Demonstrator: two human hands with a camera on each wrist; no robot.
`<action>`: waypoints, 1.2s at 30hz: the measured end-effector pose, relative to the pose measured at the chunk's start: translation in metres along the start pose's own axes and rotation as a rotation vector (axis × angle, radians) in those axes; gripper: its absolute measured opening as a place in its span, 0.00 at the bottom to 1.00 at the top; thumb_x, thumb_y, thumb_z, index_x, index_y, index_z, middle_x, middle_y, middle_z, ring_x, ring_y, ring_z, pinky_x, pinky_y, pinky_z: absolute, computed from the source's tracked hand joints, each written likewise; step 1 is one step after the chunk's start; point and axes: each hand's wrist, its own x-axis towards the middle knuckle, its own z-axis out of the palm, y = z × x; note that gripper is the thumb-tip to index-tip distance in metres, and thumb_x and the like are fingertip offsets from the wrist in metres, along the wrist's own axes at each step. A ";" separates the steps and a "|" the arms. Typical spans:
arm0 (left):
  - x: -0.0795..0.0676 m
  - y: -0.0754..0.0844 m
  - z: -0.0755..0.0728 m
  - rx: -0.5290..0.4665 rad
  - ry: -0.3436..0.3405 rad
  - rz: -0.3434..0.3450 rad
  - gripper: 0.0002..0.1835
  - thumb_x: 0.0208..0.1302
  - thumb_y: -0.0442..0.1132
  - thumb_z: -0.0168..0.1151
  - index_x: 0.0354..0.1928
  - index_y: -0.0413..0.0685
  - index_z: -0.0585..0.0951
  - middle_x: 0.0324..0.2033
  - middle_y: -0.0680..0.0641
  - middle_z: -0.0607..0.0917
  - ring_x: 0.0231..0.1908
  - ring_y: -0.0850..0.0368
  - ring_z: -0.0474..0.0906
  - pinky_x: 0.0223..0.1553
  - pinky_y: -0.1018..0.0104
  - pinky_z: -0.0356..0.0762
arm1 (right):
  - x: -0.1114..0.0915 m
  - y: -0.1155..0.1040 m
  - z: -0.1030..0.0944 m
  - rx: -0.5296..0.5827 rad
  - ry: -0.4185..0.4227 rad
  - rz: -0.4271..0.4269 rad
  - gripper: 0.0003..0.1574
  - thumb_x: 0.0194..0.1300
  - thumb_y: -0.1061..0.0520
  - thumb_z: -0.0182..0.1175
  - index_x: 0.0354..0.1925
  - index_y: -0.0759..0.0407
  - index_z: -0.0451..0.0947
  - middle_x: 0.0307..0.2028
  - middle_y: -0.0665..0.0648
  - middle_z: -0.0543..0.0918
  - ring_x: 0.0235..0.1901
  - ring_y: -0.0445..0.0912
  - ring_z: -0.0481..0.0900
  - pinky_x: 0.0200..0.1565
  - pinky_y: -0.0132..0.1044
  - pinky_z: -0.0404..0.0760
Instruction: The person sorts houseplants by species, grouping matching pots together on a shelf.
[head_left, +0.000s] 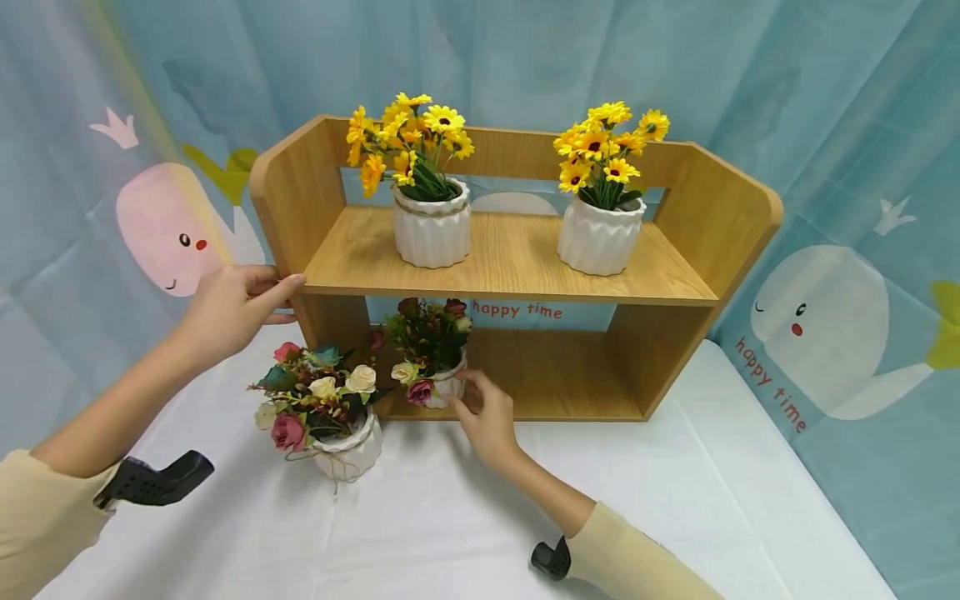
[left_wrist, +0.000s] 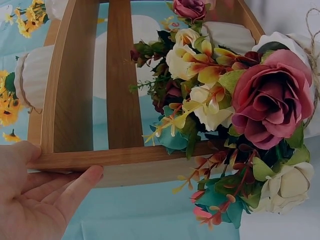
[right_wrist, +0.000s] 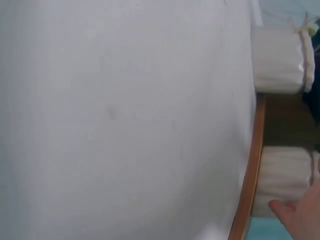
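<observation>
My left hand grips the left side panel of the wooden shelf, thumb at its front edge; the left wrist view also shows fingers along the panel. On the lower board, towards the left, stands a white flowerpot of dark red and cream flowers. My right hand holds this pot by its right side, with the thumb at the front in the right wrist view; some fingertips are hidden. A second white pot with pink, cream and teal roses stands on the table before the shelf's left end.
Two white pots of yellow flowers stand on the upper board, one left and one right. A white cloth covers the table. Behind hangs a blue printed curtain.
</observation>
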 end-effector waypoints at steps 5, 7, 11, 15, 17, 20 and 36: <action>0.000 0.000 0.000 -0.002 0.000 -0.004 0.28 0.84 0.46 0.53 0.59 0.19 0.79 0.51 0.20 0.84 0.41 0.32 0.90 0.30 0.87 0.76 | -0.010 -0.010 0.005 -0.008 0.016 0.034 0.16 0.68 0.65 0.71 0.52 0.67 0.82 0.46 0.68 0.88 0.46 0.62 0.90 0.48 0.47 0.90; 0.000 0.000 -0.001 0.001 0.001 -0.006 0.29 0.84 0.46 0.53 0.59 0.19 0.79 0.51 0.19 0.84 0.43 0.31 0.90 0.30 0.87 0.76 | -0.015 -0.015 0.008 0.008 0.014 0.058 0.16 0.68 0.64 0.71 0.52 0.68 0.82 0.46 0.67 0.88 0.45 0.60 0.90 0.46 0.41 0.90; -0.001 0.001 -0.001 0.003 -0.003 -0.012 0.29 0.84 0.47 0.53 0.59 0.19 0.78 0.52 0.20 0.83 0.43 0.30 0.90 0.31 0.86 0.77 | -0.025 -0.020 0.015 0.051 -0.028 0.080 0.17 0.70 0.61 0.70 0.52 0.69 0.81 0.49 0.68 0.87 0.48 0.62 0.89 0.45 0.39 0.90; -0.001 0.000 -0.001 0.000 -0.004 -0.010 0.29 0.84 0.46 0.53 0.60 0.18 0.78 0.52 0.19 0.83 0.44 0.30 0.89 0.30 0.87 0.76 | -0.034 -0.025 0.024 0.057 -0.069 0.095 0.19 0.70 0.59 0.71 0.53 0.69 0.80 0.51 0.68 0.87 0.51 0.64 0.87 0.47 0.53 0.90; 0.000 0.000 -0.001 0.002 -0.003 -0.008 0.28 0.84 0.45 0.53 0.60 0.18 0.78 0.52 0.19 0.83 0.44 0.29 0.89 0.30 0.87 0.76 | -0.037 -0.027 0.029 0.049 -0.083 0.100 0.20 0.70 0.57 0.72 0.53 0.69 0.80 0.52 0.67 0.87 0.52 0.64 0.87 0.48 0.57 0.89; 0.000 0.000 -0.001 0.005 -0.005 -0.008 0.28 0.84 0.45 0.52 0.60 0.18 0.77 0.52 0.19 0.83 0.44 0.29 0.89 0.30 0.88 0.76 | -0.041 -0.031 0.036 0.044 -0.097 0.101 0.22 0.69 0.56 0.72 0.54 0.69 0.80 0.53 0.66 0.87 0.52 0.64 0.87 0.48 0.58 0.88; 0.001 0.001 0.000 -0.003 -0.017 -0.012 0.29 0.85 0.45 0.52 0.61 0.17 0.77 0.53 0.19 0.82 0.46 0.28 0.88 0.31 0.84 0.79 | -0.050 -0.052 0.071 0.081 -0.200 0.147 0.29 0.68 0.53 0.74 0.60 0.65 0.76 0.59 0.63 0.83 0.58 0.62 0.84 0.55 0.45 0.86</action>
